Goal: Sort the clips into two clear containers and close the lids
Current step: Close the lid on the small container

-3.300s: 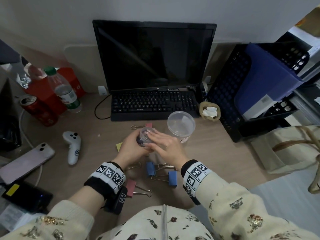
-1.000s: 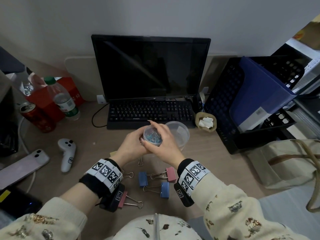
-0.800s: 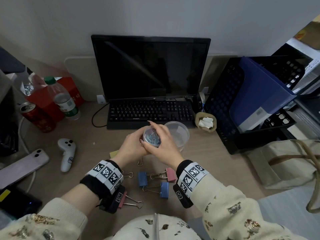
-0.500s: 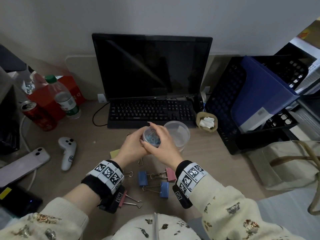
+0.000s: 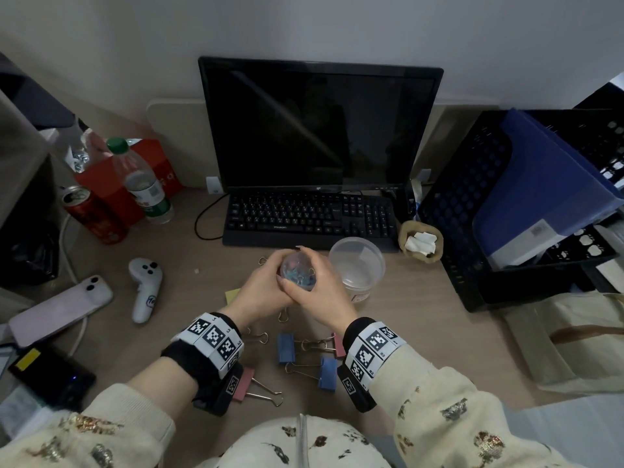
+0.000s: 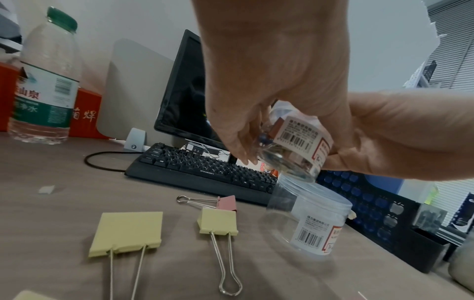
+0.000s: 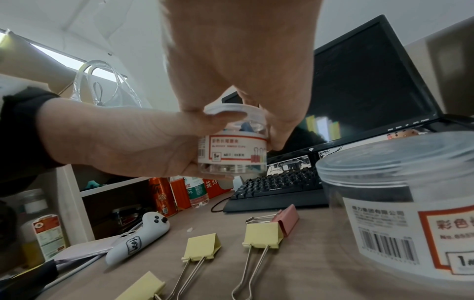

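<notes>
Both hands hold a small clear container (image 5: 297, 270) of coloured clips above the desk. My left hand (image 5: 263, 288) grips its labelled body (image 7: 232, 148). Fingers of my right hand (image 5: 320, 292) curl round its white-rimmed lid (image 7: 223, 108). A large clear container (image 5: 357, 265) stands just right of them, with a translucent lid on top. Loose binder clips lie on the desk: two blue ones (image 5: 286, 347) and a pink one (image 5: 244, 383) near my wrists, and yellow ones (image 6: 218, 223) and another pink one (image 6: 227, 203) under the hands.
A keyboard (image 5: 309, 219) and monitor (image 5: 319, 125) stand behind the hands. A black crate (image 5: 472, 211) with a blue folder fills the right. To the left lie a white controller (image 5: 146, 288), a phone (image 5: 60, 310), a bottle (image 5: 143, 184) and a can (image 5: 93, 214).
The small container has come up off the desk between both hands. My right hand, earlier flat on top, now wraps its fingers round the lid. The clips on the desk have not moved.
</notes>
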Demonstrator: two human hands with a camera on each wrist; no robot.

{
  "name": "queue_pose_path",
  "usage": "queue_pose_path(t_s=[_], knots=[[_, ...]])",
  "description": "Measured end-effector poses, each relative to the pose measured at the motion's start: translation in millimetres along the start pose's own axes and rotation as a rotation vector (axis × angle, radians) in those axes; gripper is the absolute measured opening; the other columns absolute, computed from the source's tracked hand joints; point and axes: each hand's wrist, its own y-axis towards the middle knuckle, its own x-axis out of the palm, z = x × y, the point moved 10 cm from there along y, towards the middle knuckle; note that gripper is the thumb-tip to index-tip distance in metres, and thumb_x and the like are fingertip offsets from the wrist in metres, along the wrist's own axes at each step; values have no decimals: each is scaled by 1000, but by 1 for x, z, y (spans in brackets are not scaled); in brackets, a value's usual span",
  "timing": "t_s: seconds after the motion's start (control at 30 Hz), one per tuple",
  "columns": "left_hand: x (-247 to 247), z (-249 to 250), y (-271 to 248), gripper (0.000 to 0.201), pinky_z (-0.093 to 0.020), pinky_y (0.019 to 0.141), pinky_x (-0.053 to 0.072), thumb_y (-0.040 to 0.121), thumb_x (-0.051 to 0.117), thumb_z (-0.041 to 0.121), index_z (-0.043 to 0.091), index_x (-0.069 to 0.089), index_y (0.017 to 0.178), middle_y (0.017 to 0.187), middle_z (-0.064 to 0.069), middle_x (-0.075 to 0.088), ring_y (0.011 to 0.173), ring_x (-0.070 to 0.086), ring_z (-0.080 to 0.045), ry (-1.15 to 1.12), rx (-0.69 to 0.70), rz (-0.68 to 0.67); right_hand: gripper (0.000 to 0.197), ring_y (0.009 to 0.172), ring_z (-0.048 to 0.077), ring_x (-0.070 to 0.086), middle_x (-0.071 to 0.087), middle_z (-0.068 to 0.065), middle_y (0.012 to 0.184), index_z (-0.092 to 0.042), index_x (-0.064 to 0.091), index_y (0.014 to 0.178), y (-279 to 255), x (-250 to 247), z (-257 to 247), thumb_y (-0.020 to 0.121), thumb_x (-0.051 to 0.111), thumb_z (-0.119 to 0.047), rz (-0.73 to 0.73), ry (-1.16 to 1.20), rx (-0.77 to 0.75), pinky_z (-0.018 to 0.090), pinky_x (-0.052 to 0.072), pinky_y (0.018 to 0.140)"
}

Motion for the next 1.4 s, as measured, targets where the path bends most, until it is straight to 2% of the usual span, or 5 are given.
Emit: queue_pose_path(t_s=[0.37, 0.57, 0.73, 0.93, 1.4], knots=[[-21, -32, 8, 55, -32, 92, 52, 80, 75, 17, 27, 51, 128, 112, 9, 64, 106, 63, -12, 26, -82, 20, 77, 131, 13, 42, 39, -2, 146, -35, 27, 147, 16, 34, -2, 83, 61, -59, -178, 14, 30, 34, 39, 108], [-51, -60, 25, 66, -10, 75, 41, 72, 85, 14, 26, 43, 123, 105, 18, 53, 91, 52, 7, 0, -172, 126, 55, 139, 11, 31, 34, -2, 153, -24, 30, 149, 32, 11, 8, 99, 41, -44, -40, -61, 74, 29, 25, 114], [-69, -75, 47, 70, -26, 92, 41, 67, 87, 13, 14, 48, 125, 119, 0, 40, 111, 46, -14, 128, -217, 195, 48, 146, 12, 17, 30, 0, 155, -16, 35, 146, 44, -22, 21, 101, 43, -30, 123, -269, 61, 33, 9, 120], [-68, -87, 73, 79, -26, 97, 36, 63, 92, 35, 11, 50, 125, 129, -2, 40, 115, 44, -16, 240, -258, 178, 60, 148, 14, -11, 10, -3, 162, -16, 19, 152, 50, -34, 58, 100, 35, -38, 116, -600, 196, 38, -12, 117], [-97, -150, 70, 85, -41, 96, 51, 65, 90, 18, 11, 45, 136, 134, -11, 52, 119, 56, -28, 115, -497, 295, 69, 147, 17, -17, -14, 0, 161, -16, -5, 153, 49, -20, 92, 100, 24, -49, 1, -800, 268, 50, -9, 118]])
